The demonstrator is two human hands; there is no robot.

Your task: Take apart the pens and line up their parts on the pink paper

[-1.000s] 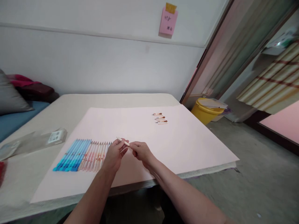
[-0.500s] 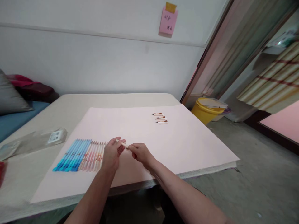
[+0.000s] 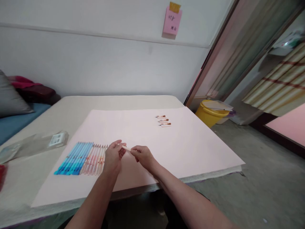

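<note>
A pale, slim pen-like stick (image 3: pixel 126 148) is held between my two hands above the pink sheet. My left hand (image 3: pixel 114 156) is closed around its left end, fingers curled. My right hand (image 3: pixel 143 155) pinches its other end between thumb and fingers. Just left of my left hand lies a row of pale pink pens (image 3: pixel 93 160), partly hidden by that hand. Beside them is a row of blue pens (image 3: pixel 73 158). Farther back, three short pen pieces with brown ends (image 3: pixel 164 120) lie one above another, each near a thin pale part.
The pink sheet (image 3: pixel 195 143) covers much of the cream-covered table (image 3: pixel 78 103). Clear plastic packaging (image 3: pixel 38 144) with a white label lies at the left. A yellow bucket (image 3: pixel 208 115) stands on the floor at right. A pink note (image 3: pixel 172 22) hangs on the wall.
My left hand has shifted slightly left and its fingers have curled in more. My right fingers have closed a little more around the stick's end.
</note>
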